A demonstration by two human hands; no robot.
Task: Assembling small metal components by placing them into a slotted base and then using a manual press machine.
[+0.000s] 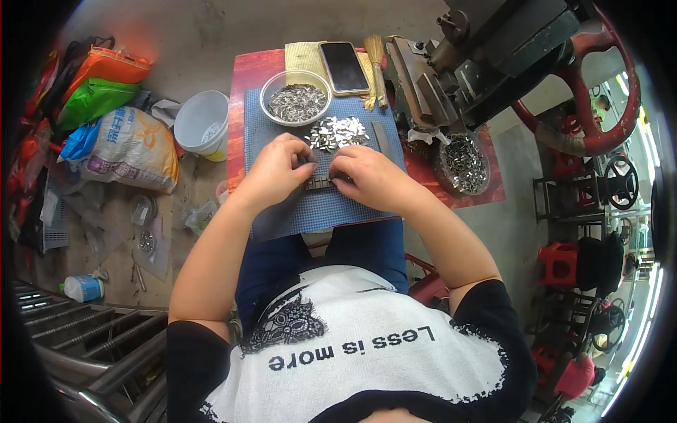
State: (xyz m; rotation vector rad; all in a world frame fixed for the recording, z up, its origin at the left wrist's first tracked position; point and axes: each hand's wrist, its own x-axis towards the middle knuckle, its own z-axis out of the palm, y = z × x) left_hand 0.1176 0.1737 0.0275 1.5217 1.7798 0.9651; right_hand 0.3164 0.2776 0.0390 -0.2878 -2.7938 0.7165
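My left hand (281, 169) is closed, thumb and fingertips pinched together above a blue ribbed mat (273, 220). Whatever it pinches is too small to make out. Just across from it, my right hand (368, 178) has its fingers curled in, the tips at the right end of a small dark metal block with slots (319, 182). What those fingers hold is hidden. Beyond both hands lies a loose pile of small shiny metal pieces (340, 132). A clear round tub (263, 107) behind it holds many more metal pieces (296, 103). A flat metal bar (381, 139) rests right of the pile.
At the back lie a phone (345, 68) on a yellow cloth and a straw brush (377, 67). A hand press with a red wheel (577, 84) stands right, beside a tub of metal parts (462, 163). Left are a white bucket (200, 121) and a woven sack (130, 151).
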